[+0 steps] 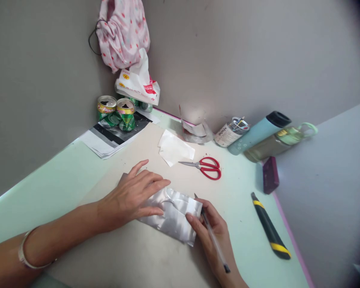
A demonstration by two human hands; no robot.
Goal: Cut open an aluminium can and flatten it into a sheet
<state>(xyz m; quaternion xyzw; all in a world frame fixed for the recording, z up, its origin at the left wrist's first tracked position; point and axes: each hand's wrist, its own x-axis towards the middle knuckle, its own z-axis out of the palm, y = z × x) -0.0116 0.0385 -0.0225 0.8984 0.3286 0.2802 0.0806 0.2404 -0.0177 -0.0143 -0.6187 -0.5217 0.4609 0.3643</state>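
Silver foil sheet (171,218) on our desk (240,208) | long axis: upper left to lower right | our left hand (132,194): over left part, fingers wide | our right hand (216,228): nearer, pinching right end, clear-barrelled pen (213,237) held too

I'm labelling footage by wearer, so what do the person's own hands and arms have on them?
The left arm wears a thin, silvery bangle near the wrist. No sleeves show on the visible forearms, and neither hand has a glove.
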